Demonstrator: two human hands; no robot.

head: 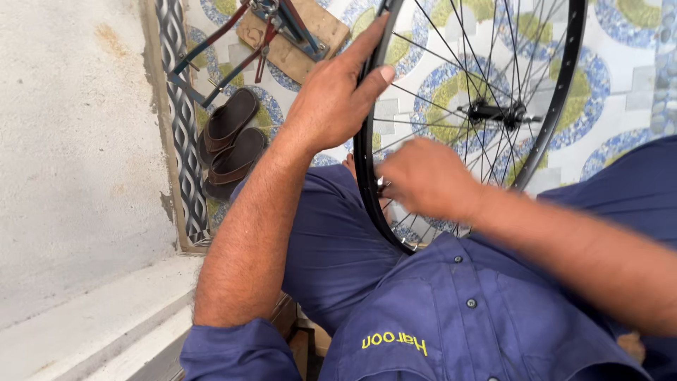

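Two hands on one bicycle wheel

Bicycle wheel (564,85) stands upright over the person's lap, black rim, thin spokes, hub (493,111) right of centre in view.

Left hand (331,102) grips the rim's upper left arc: fingers wrapped over the outer edge, thumb laid along the inner side, closed on the rim.

Right hand (423,176) sits lower, at the inside of the rim near its bottom left. Fingers curled tight round something small and metallic at the rim; motion blur, cannot tell what it is. Hands are near each other, left above right, both on the same side of the wheel.

Edges: bottom of the rim sits just against the blue shirt (458,310). Grey wall (77,141) well to the left, with a patterned border strip (185,141) along its foot. Pair of brown sandals (231,141) lies on the patterned tile floor (620,63) just beside that strip. Red and blue metal tool (247,42) on a wooden block (310,32) lies beyond the left hand, apart from the wheel. Open floor shows through the spokes and right of the rim.
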